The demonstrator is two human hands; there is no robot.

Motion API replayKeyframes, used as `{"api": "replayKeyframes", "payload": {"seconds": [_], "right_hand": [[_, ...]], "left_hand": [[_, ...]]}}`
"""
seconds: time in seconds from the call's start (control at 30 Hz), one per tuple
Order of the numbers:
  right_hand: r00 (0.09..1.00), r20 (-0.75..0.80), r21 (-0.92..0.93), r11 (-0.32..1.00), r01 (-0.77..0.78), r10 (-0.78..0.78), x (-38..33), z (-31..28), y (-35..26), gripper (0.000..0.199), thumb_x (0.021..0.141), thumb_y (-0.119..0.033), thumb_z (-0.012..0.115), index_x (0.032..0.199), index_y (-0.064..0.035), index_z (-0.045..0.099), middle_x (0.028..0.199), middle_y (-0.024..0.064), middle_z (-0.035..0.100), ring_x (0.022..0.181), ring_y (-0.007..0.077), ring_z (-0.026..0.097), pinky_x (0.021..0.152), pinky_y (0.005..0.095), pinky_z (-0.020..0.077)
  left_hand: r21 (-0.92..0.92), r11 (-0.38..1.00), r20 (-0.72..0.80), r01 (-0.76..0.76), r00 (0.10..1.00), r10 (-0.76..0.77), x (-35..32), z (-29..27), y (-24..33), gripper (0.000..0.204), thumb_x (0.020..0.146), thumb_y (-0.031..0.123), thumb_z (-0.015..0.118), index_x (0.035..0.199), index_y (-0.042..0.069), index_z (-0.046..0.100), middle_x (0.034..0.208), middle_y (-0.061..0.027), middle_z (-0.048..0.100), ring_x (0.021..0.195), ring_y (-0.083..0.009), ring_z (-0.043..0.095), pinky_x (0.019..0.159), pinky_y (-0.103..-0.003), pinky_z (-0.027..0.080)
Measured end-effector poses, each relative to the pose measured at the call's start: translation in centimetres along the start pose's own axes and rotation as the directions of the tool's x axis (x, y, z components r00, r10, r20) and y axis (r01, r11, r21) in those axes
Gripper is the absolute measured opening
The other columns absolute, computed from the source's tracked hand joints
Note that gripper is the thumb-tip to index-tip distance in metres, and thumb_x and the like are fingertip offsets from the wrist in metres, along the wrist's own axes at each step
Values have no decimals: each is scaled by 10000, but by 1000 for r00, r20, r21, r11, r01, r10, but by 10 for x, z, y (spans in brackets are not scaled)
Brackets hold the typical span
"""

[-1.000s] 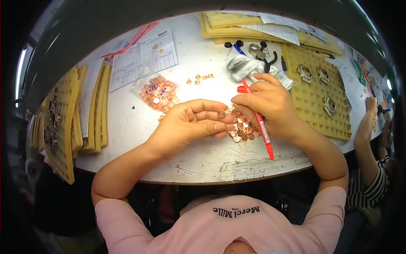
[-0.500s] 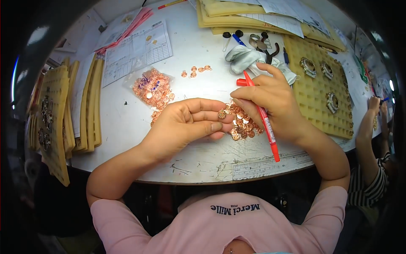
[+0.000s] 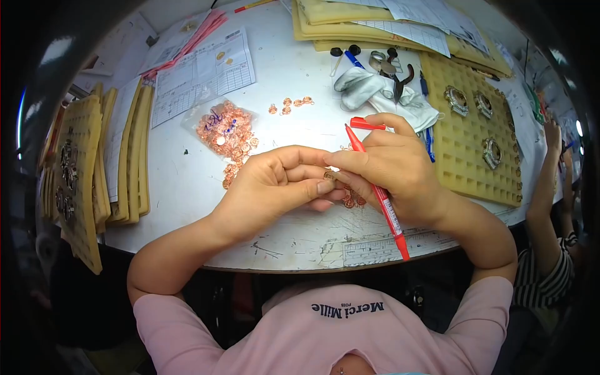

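Observation:
My left hand pinches a small round metal charm between thumb and fingers. Against it come the thumb and forefinger of my right hand, partly covering the charm. A red marker pen lies slantwise through my right hand, its upper end past the knuckles and its lower end toward the table edge. The pen's red cap is held off the pen by the fingers of the same hand. Under my hands lies a pile of copper-coloured charms, mostly hidden.
A clear bag of copper-coloured charms spills on the left, with several charms beyond. Grey-white gloves and pliers lie ahead. A yellow foam tray holds metal rings at right; more trays stand left. A co-worker's arm shows far right.
My right hand has moved left and down to meet my left fingertips at the charm. The pen moved with it, and the pile is now more covered.

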State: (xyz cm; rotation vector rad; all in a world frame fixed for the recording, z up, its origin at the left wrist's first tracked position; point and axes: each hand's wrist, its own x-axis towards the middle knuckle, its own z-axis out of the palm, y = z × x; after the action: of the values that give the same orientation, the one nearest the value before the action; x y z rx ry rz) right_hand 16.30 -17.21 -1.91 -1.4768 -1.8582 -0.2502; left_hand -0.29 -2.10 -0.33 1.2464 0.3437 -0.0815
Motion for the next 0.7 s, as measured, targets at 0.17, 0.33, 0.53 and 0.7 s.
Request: {"api": "replayKeyframes", "payload": {"seconds": [0.17, 0.33, 0.53, 0.7], "right_hand": [[999, 40, -7, 1000, -20, 20, 1, -2, -3, 171, 797, -174, 743, 935, -114, 663, 617, 1, 574, 628, 189, 570, 866, 412, 468], [997, -37, -12, 997, -73, 72, 4, -8, -1, 265, 847, -250, 730, 1062, -99, 696, 657, 23, 588, 646, 215, 554, 750, 370, 439], [976, -129, 232, 962, -145, 178, 3, -8, -7, 247, 837, -38, 656, 1082, -8, 650, 779, 91, 668, 657, 223, 632, 587, 337, 496], [945, -63, 392, 879, -271, 320, -3, -1, -17, 352, 786, 23, 703, 1126, -30, 625, 840, 107, 694, 725, 219, 706, 631, 303, 558]], "left_hand": [[-10, 1000, 0, 1, 1000, -1, -1, -1, 2, 429, 988, 62, 588, 1371, -18, 411, 1156, -174, 680, 1056, -207, 683, 852, -268, 562], [-26, 1000, -11, -3, 1000, 3, 0, -3, 1, 421, 987, 63, 591, 1356, -31, 411, 1137, -186, 685, 1037, -212, 689, 838, -263, 570], [-45, 999, -10, 25, 1000, -26, 0, -3, 1, 450, 983, 82, 602, 1372, -39, 412, 1140, -182, 690, 1036, -214, 691, 837, -266, 567], [-30, 999, -11, 11, 1000, -11, 1, -2, 1, 461, 980, 65, 598, 1391, -38, 415, 1132, -194, 689, 1047, -252, 695, 826, -304, 591]]}}
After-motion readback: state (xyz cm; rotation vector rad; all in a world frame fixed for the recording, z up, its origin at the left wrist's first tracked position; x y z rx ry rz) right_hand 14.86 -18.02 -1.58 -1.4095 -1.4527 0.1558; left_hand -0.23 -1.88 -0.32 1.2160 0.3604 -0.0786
